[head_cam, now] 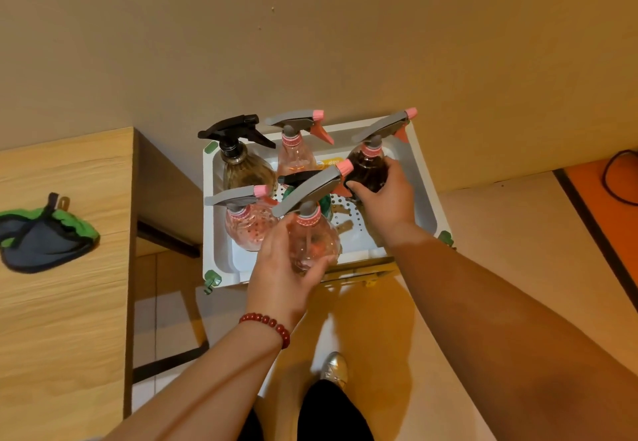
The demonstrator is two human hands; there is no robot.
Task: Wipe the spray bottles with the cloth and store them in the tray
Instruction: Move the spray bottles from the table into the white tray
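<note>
A white tray [426, 181] stands against the wall and holds several spray bottles. My left hand [281, 278] grips a clear pink spray bottle [312, 233] with a grey trigger head at the tray's near edge. My right hand [386, 195] grips a dark brown spray bottle [367, 168] at the tray's right side. Another pink bottle [247, 223] stands at the near left, a black-headed amber bottle [241, 164] at the far left, and a third pink bottle [295, 150] at the back. The grey and green cloth [41, 237] lies on the wooden table [69, 302] to the left.
The tray's floor is perforated, with a green item partly hidden behind the held pink bottle's head. A gap of floor separates the wooden table from the tray. My shoe [335, 370] is below the tray. A black cable [618, 178] lies at the far right.
</note>
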